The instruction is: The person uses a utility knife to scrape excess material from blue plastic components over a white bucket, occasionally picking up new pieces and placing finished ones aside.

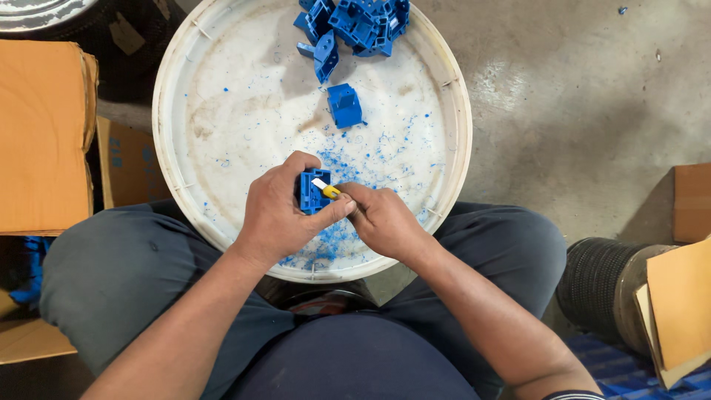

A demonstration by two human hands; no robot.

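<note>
The left hand point(278, 215) has its fingers closed tight around a small blue plastic part point(311, 194), just above the near side of the big white round tray point(172, 89); the right hand point(381, 221) pinches a little yellow knife point(326, 190), its blade on the part's edge. To do it well, I think: hold the part still; cut away from the thumb; let the blue shavings point(333, 241) fall in the tray. More blue parts point(355, 26) lie at the far side.

Grey concrete floor point(578, 111) (dusty, sunlit), cardboard boxes point(44, 133) at both sides
</note>
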